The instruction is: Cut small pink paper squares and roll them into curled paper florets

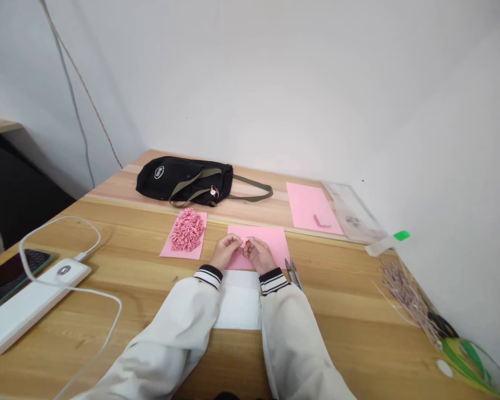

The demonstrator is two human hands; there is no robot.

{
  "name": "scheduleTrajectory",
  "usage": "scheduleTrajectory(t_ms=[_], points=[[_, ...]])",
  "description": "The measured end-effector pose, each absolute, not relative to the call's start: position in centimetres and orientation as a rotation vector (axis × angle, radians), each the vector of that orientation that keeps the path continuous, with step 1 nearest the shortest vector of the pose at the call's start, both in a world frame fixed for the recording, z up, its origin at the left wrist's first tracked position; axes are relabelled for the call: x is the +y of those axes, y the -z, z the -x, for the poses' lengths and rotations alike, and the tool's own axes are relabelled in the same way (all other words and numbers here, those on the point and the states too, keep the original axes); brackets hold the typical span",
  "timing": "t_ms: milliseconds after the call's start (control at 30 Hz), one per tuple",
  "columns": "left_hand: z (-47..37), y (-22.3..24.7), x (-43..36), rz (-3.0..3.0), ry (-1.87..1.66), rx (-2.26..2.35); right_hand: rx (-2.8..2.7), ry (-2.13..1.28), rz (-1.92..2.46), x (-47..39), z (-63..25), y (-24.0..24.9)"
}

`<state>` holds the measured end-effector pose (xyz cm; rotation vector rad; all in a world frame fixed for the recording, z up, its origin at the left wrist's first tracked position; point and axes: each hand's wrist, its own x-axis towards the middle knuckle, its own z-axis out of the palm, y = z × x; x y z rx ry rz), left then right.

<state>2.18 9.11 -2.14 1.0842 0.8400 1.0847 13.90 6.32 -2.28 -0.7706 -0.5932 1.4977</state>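
Observation:
My left hand (226, 250) and my right hand (259, 255) meet fingertip to fingertip, both closed in a pinch. Between them is a small pink piece (245, 242), mostly hidden by the fingers, probably paper. Below the hands lies a pink sheet (277, 239), with white paper (238, 303) nearer to me, between my forearms. Beside my right wrist rest metal snips (293, 272), blades pointing away. To the left, a heap of small curled pink pieces (187, 230) sits on another pink sheet (195, 254).
At the back lies a black bag (183, 180) with straps. Another pink sheet (310, 203) bears a folded pink strip (320, 221). A white power bank (37, 305), its cable and a phone (14, 272) occupy the left. Thin strands (408, 294) and a green tape roll (470, 358) lie right.

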Motion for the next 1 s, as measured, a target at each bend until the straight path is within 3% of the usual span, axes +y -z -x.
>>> scheduleTrajectory(t_ms=[1000], points=[[-2.5,2.1,8.9,-1.076,-1.087,0.785,-0.578,-1.474,0.834,6.6,-13.8,3.0]])
